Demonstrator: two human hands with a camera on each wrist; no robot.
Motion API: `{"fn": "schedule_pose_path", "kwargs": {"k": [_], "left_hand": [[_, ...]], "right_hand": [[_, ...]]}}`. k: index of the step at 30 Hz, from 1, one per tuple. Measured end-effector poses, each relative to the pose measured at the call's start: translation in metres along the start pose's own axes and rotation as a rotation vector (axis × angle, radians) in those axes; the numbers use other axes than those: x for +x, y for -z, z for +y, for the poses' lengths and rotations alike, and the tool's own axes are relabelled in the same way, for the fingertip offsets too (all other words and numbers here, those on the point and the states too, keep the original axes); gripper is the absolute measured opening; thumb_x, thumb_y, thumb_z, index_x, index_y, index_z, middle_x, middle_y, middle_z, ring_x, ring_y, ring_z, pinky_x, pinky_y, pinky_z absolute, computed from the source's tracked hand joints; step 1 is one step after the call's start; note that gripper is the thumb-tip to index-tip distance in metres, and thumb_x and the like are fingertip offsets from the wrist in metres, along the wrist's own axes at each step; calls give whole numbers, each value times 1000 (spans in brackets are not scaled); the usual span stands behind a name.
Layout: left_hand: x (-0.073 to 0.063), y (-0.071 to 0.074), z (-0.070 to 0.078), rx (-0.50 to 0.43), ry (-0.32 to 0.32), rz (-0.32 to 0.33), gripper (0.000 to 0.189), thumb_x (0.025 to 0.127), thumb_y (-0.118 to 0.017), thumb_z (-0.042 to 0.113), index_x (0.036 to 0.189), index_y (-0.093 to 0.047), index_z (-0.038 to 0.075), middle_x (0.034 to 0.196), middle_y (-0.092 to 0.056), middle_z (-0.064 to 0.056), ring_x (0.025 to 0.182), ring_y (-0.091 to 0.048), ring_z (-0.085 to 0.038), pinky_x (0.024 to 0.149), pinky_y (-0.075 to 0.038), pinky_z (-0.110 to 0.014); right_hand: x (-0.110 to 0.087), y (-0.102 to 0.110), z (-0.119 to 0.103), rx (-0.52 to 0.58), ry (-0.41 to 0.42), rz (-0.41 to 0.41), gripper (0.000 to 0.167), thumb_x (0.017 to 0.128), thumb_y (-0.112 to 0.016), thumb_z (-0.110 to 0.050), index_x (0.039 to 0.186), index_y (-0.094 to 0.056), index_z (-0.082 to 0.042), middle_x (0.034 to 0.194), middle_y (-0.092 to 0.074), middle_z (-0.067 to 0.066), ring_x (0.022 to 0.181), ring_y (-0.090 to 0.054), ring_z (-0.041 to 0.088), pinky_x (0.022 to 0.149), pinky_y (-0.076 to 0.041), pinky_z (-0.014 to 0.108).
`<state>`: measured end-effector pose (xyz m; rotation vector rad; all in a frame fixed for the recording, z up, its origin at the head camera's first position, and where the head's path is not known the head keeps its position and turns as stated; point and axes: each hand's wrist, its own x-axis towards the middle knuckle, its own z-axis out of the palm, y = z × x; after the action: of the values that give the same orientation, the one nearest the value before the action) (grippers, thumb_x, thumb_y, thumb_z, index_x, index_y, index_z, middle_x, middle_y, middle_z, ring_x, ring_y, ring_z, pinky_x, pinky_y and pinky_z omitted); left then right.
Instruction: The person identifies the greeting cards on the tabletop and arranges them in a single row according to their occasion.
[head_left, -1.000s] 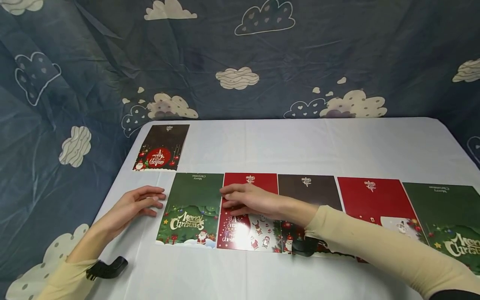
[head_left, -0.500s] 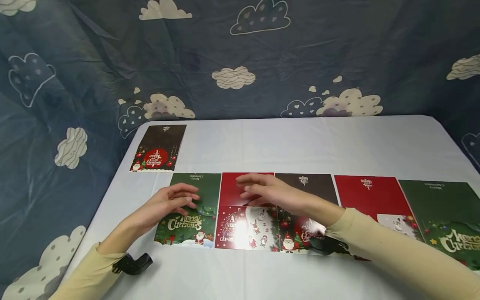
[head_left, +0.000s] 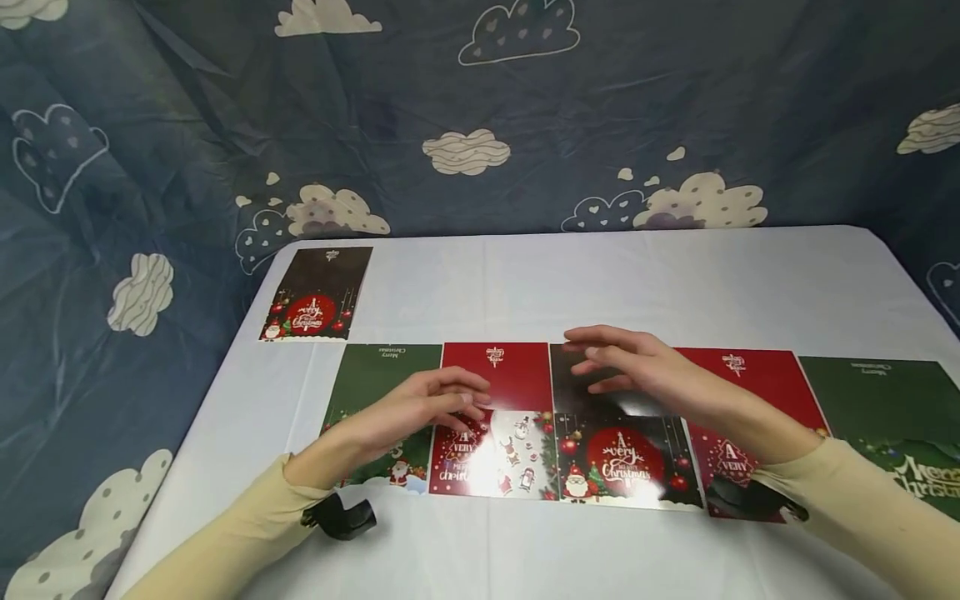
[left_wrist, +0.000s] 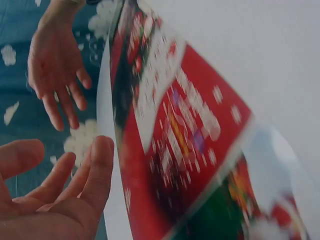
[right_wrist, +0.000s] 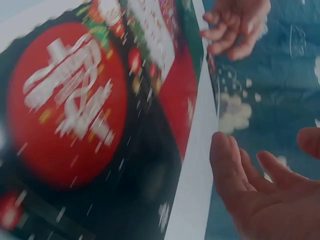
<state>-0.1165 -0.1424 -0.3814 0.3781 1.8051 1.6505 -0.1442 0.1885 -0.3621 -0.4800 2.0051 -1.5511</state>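
Christmas cards lie flat in a row across the white table. My left hand [head_left: 420, 408] hovers over the left green card [head_left: 375, 367] and the red card [head_left: 517, 375] beside it, fingers relaxed, holding nothing. Over the dark card [head_left: 622, 458] in the middle is my right hand [head_left: 645, 367], its fingers loosely extended with nothing in them. Farther right lie another red card [head_left: 731, 375] and another green card [head_left: 877, 400], both partly hidden by the right arm. In the left wrist view, the red card [left_wrist: 195, 110] shows blurred beside the fingers.
A single dark card [head_left: 318, 292] lies apart at the table's back left corner. The white tablecloth [head_left: 525, 292] stretches behind and in front of the row. A dark blue curtain [head_left: 420, 92] with cloud prints hangs behind and along the left side.
Both hands have moved right above the row: the left from beside the left green card, the right from the neighbouring red card to the dark one. The cards stay in place.
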Motion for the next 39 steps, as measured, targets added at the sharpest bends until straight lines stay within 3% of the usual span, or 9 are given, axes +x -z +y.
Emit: {"fn": "schedule_pose_path", "kwargs": {"k": [8, 15, 24, 31, 39], "left_hand": [[14, -26, 9, -165, 74, -43, 45, 101, -51, 12, 142, -41, -5, 139, -50, -24, 121, -55, -40, 97, -50, -40], [32, -46, 8, -220, 105, -52, 50, 101, -52, 13, 145, -37, -4, 141, -49, -22, 125, -53, -37, 97, -50, -37], [43, -62, 5, -279, 162, -54, 53, 99, -54, 15, 145, -36, -5, 147, -42, -20, 131, -47, -34, 99, -48, -37], [45, -70, 2, -256, 151, -54, 51, 100, -53, 14, 145, -37, -5, 148, -41, -19, 132, -46, -34, 102, -46, -39], [44, -74, 3, -256, 161, -12, 53, 97, -56, 13, 144, -38, -5, 146, -41, -17, 129, -46, -32, 105, -43, -44]], "right_hand": [[-47, 31, 14, -135, -82, 113, 51, 104, -49, -29, 147, -40, -4, 143, -45, 22, 117, -57, 38, 90, -54, 35], [-71, 42, 27, -223, -129, 149, 53, 104, -50, -26, 148, -37, 2, 140, -46, 28, 115, -60, 39, 88, -55, 37], [-87, 38, 41, -172, -193, 168, 59, 104, -50, -25, 147, -32, 11, 140, -43, 34, 115, -60, 42, 85, -56, 37], [-95, 36, 45, -171, -200, 165, 59, 104, -49, -25, 147, -31, 11, 142, -41, 34, 118, -56, 44, 84, -56, 33], [-89, 32, 42, -161, -186, 169, 60, 103, -51, -27, 148, -32, 9, 142, -43, 32, 120, -55, 44, 87, -55, 36]]}}
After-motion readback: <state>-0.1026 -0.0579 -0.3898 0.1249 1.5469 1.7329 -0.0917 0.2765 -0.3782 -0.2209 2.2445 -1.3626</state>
